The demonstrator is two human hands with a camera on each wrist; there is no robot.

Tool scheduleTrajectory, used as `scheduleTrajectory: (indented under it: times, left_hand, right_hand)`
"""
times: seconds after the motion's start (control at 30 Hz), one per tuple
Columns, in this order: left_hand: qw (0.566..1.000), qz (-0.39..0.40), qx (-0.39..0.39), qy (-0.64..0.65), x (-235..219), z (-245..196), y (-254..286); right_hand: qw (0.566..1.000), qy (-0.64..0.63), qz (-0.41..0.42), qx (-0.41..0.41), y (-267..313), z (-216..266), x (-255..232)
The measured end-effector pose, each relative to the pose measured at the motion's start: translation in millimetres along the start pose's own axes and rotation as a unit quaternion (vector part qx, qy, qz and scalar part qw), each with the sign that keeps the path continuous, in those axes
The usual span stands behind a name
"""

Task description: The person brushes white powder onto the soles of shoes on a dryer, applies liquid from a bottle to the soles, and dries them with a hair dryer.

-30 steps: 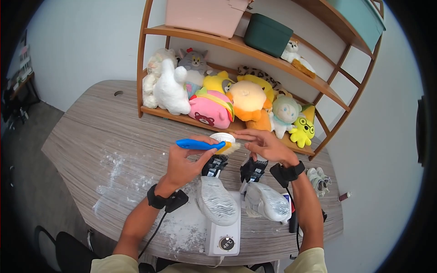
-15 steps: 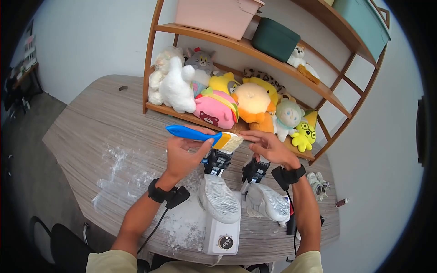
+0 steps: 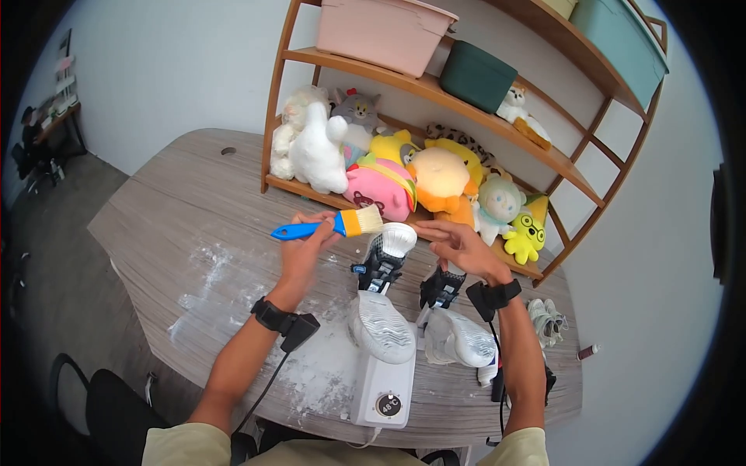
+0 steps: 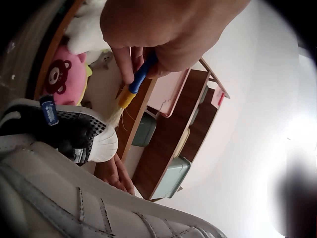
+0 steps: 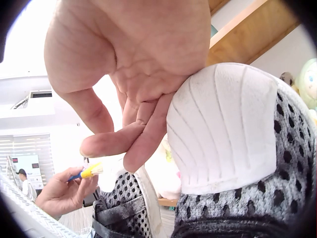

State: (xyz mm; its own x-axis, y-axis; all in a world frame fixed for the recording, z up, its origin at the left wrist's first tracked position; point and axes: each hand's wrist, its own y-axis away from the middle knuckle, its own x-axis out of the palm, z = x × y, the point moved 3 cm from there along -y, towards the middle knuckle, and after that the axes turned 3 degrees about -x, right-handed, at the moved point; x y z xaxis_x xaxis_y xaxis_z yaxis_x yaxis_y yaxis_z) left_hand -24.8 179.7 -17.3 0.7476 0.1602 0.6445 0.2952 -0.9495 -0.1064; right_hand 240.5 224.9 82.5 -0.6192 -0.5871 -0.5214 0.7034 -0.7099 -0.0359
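Observation:
In the head view my left hand (image 3: 299,256) pinches a paintbrush (image 3: 307,231) by its blue handle. Its yellow collar and pale bristles (image 3: 367,220) point up and right, close beside the ribbed white toe cap (image 3: 399,239) of a black mesh shoe (image 3: 379,268). My right hand (image 3: 466,250) holds nothing, its fingers reaching left past that toe. A second mesh shoe (image 3: 440,286) stands below the right hand; in the right wrist view the palm is right at its white toe cap (image 5: 223,129). Nearer me, two white shoes (image 3: 382,330) (image 3: 458,338) show their soles.
The shoes are on a white dryer (image 3: 385,392) whose dial reads 48°C. White powder (image 3: 315,380) covers part of the wooden table (image 3: 179,202). Plush toys (image 3: 447,179) fill a wooden shelf at the back. A bottle (image 3: 486,374) and small shoes (image 3: 547,322) are at the right.
The brush has moved left off the white toe cap and its bristles now tilt upward. My right hand stays near the toes. The head view has turned slightly left.

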Motion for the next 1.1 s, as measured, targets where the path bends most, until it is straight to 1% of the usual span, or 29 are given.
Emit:
scheduleTrajectory:
  times: [0.1,0.2,0.3,0.4,0.5,0.57,0.6,0.7,0.77,0.8,0.87,0.9,1.0,1.1]
  left_hand:
    - [0.998,-0.023,-0.047,0.034,-12,20,-4]
    - [0.998,-0.018,-0.055,0.035,-20,32,-4]
    - [0.995,-0.016,-0.092,0.029,-30,51,-7]
    - [0.994,-0.013,-0.109,0.001,-35,55,-7]
    - [0.988,0.011,-0.124,-0.091,-46,58,-12]
    - [0.966,0.068,-0.12,-0.217,-54,55,-17]
    - [0.948,0.097,-0.118,-0.279,-57,54,-20]
    - [0.936,0.052,-0.053,-0.345,-67,51,-34]
    - [0.976,0.035,0.0,-0.216,-58,32,-29]
    - [0.988,0.025,0.029,-0.15,-52,22,-25]
    - [0.999,-0.005,-0.023,-0.025,-47,18,-22]
    - [0.998,-0.02,-0.049,0.037,-45,19,-22]
    - [0.984,-0.01,-0.132,0.117,-45,44,-21]
    - [0.989,-0.011,-0.15,-0.009,-45,61,-15]
  right_hand:
    - [1.0,-0.003,-0.003,-0.005,-1,-1,1]
    - [1.0,0.01,-0.009,0.001,2,2,2]
    - [1.0,0.014,-0.017,0.013,1,8,3]
    - [0.999,0.015,-0.024,0.017,-1,6,2]
    - [0.998,0.037,-0.027,0.032,0,10,4]
    - [0.998,0.047,-0.026,0.04,0,12,6]
    - [0.998,0.046,-0.027,0.041,0,12,6]
    - [0.997,0.047,-0.024,0.051,1,10,4]
    - [0.997,0.046,-0.026,0.053,1,8,4]
    - [0.997,0.046,-0.029,0.05,0,8,4]
    - [0.997,0.044,-0.031,0.049,0,9,6]
    - [0.997,0.044,-0.03,0.05,0,11,6]
    - [0.997,0.046,-0.03,0.047,0,11,5]
    - [0.998,0.039,-0.033,0.04,1,8,5]
